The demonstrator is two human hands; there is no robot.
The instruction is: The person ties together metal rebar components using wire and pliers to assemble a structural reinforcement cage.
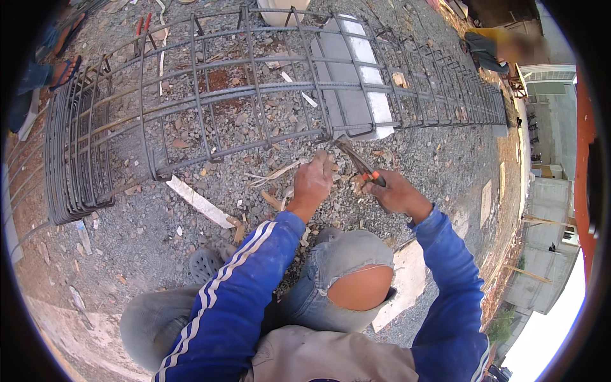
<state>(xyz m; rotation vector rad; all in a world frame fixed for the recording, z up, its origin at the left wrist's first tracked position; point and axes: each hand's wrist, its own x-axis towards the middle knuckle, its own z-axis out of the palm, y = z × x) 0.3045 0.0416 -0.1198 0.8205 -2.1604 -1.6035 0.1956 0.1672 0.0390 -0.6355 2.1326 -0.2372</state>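
A long cage of steel reinforcing bars (248, 60) lies across the gravel in front of me. My right hand (400, 192) is closed round the orange and black handles of a pair of pincers (358, 159). Their jaws reach up to the cage's near bar, where an upright tie meets it. Just left of the jaws is my left hand (314, 183), its fingers drawn together close under the same bar. Whatever it pinches is too small to make out. Behind the jaws, a grey and white block (347, 76) sits inside the cage.
Bent stirrups (79, 153) stand bunched at the cage's left end. A red-handled tool (143, 27) lies beyond the bars, near a white bucket (280, 11). A wood strip (200, 202) rests on the gravel. Sandalled feet (65, 71) show far left; another person (490, 48) is far right.
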